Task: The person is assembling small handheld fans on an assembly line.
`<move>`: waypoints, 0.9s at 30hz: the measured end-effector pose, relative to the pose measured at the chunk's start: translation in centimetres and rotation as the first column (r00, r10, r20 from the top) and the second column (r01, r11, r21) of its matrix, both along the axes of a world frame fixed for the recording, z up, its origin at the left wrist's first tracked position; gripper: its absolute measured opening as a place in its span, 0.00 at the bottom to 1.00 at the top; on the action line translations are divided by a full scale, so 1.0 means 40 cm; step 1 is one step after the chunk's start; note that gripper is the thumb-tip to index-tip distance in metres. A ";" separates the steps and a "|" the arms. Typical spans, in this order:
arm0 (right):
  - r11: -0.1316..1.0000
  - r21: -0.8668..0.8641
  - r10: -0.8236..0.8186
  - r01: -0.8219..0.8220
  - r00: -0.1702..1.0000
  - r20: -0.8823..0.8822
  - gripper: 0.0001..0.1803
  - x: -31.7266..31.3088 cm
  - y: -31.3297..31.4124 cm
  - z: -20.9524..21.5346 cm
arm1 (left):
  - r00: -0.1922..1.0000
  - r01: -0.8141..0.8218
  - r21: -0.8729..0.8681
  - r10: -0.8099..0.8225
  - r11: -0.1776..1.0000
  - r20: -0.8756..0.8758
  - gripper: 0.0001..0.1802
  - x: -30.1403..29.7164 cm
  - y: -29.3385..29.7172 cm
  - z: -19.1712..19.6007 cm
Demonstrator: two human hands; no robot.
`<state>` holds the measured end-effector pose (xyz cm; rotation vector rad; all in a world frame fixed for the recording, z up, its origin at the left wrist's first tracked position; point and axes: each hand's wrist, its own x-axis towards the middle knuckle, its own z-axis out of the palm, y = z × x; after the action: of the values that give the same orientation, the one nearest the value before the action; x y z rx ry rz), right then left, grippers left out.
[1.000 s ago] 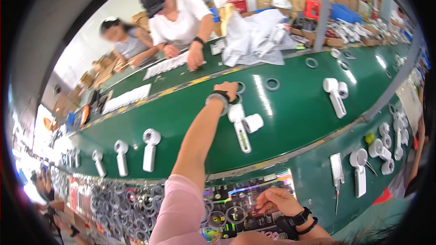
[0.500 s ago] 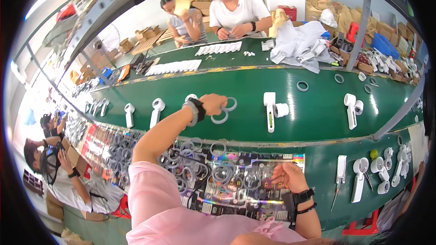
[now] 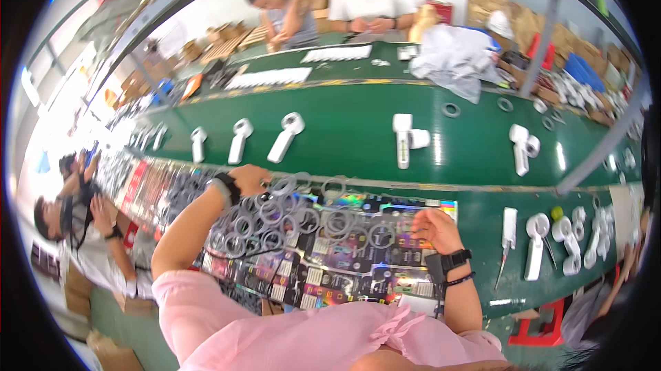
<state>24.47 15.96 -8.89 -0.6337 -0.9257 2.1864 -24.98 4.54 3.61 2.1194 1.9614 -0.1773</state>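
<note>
My left hand point(image 3: 249, 179) is over the far edge of a heap of grey plastic rings point(image 3: 274, 207). Its fingers are bent and blurred, so whether a ring is in them does not show. My right hand point(image 3: 438, 230) hovers above the right end of the printed, shiny sheets point(image 3: 406, 254), fingers loosely curled and apart, with nothing visible in it. A single grey ring point(image 3: 381, 235) lies to its left. Beyond the heap, on the green belt, lies a white handheld-fan-shaped part point(image 3: 285, 137) with a round head and handle.
More white fan-shaped parts point(image 3: 402, 140) are spaced along the green belt point(image 3: 330, 157). White pieces and a screwdriver point(image 3: 502, 268) lie on the right-hand table. Two people work across the belt; others sit at left. A metal post point(image 3: 541, 40) rises at far right.
My left hand has come back from the belt to the ring heap; the rings it held there no longer show in it. The fan-shaped part it covered is visible. My right hand stays almost in place.
</note>
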 end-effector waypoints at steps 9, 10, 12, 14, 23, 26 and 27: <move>0.999 0.003 0.040 -0.040 0.994 0.102 0.18 -0.015 0.011 0.003 | 0.986 0.129 0.232 -0.150 0.964 0.072 0.17 0.318 0.379 0.255; 1.000 0.001 0.016 -0.016 0.996 0.092 0.18 -0.011 0.012 0.005 | 0.974 0.175 0.252 -0.205 0.952 0.098 0.17 0.374 0.445 0.258; 1.000 0.001 0.026 -0.027 0.995 0.099 0.19 -0.001 0.010 0.004 | 0.940 0.269 0.252 -0.311 0.930 0.142 0.17 0.483 0.580 0.224; 0.999 -0.010 0.035 -0.034 0.996 0.081 0.18 0.003 0.010 -0.018 | 0.919 0.333 0.174 -0.361 0.927 0.161 0.18 0.592 0.697 0.156; 0.990 0.133 0.018 -0.049 0.974 0.226 0.18 -0.014 -0.006 0.016 | 0.969 0.234 0.254 -0.205 0.939 -0.136 0.28 0.832 1.027 -0.178; 0.964 0.260 -0.129 0.046 0.941 0.312 0.18 -0.027 -0.008 0.001 | 0.970 0.213 0.271 -0.171 0.939 -0.172 0.22 0.866 1.057 -0.240; 0.926 0.364 -0.227 0.097 0.916 0.332 0.19 -0.038 -0.014 0.004 | 0.976 0.170 0.285 -0.123 0.943 -0.177 0.18 0.871 1.062 -0.249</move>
<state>22.94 15.38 -8.74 -0.9317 -1.3571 1.7266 9.86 47.01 -6.34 2.5189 2.0250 -0.0795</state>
